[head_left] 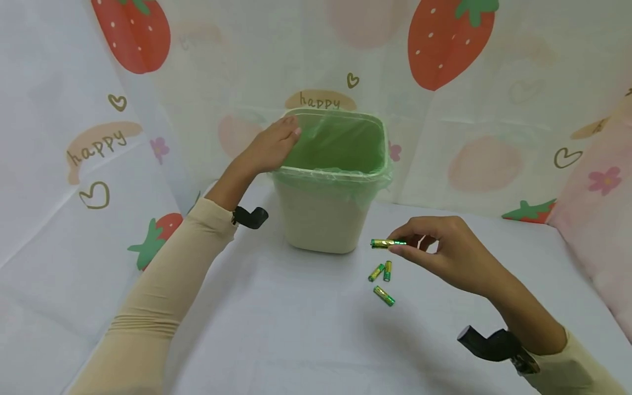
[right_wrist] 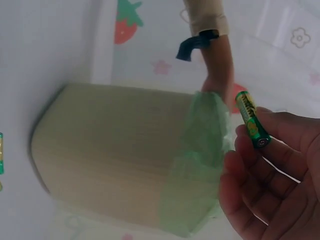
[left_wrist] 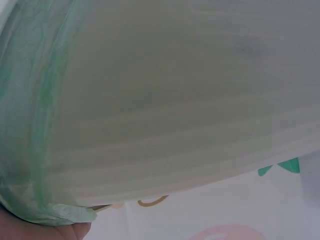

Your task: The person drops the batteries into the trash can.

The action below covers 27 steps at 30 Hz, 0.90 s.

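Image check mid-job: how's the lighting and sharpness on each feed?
Head: bright, fairly sharp, soft shadows on the white surface. Left wrist: dim, the trash bin low in contrast and soft. Right wrist: dim, slightly hazy; lettering on the held battery is hard to read.

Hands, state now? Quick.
Left hand: on the bin rim; open or gripping, can't tell.
Right hand: closed, pinching one battery.

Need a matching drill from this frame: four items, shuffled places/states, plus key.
Items
1. Left hand
2. Right hand
3. Loose batteries
4. Liner

Places/states
A. Lie on the white surface
B. Green and translucent
C. Rests at the top edge of the bin
D. Pinches a single battery

Pairs: 1-C, 2-D, 3-A, 4-B
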Tool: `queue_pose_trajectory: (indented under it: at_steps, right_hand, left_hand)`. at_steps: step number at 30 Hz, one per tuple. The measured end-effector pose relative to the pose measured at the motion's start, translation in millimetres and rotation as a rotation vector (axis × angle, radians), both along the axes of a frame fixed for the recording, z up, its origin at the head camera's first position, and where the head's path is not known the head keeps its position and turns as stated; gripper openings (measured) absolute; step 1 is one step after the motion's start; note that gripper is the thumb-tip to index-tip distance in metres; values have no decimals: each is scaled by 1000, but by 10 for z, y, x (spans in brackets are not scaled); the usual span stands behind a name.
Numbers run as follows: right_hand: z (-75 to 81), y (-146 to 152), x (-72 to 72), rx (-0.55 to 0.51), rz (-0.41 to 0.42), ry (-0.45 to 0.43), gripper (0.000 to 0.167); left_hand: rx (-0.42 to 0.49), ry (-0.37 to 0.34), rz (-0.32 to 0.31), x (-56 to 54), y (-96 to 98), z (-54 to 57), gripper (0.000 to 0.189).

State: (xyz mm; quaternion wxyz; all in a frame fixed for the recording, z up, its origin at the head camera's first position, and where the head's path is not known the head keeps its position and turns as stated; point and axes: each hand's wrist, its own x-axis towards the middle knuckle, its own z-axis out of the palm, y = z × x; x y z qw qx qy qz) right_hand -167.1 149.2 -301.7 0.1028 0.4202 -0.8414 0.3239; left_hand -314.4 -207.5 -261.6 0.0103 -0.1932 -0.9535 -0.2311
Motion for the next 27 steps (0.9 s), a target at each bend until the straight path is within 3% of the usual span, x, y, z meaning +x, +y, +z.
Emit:
queue_pose_trajectory:
  at_steps: [16,27]
  right_hand:
    - [482,-218,-302,-32,-36,80,12]
    - [775,-320,-577,31,-108,95,7]
  left_hand:
    - [-18,-5,9,-11,15,-13,60]
    - [-19,-7,10,-24,6,-3,61]
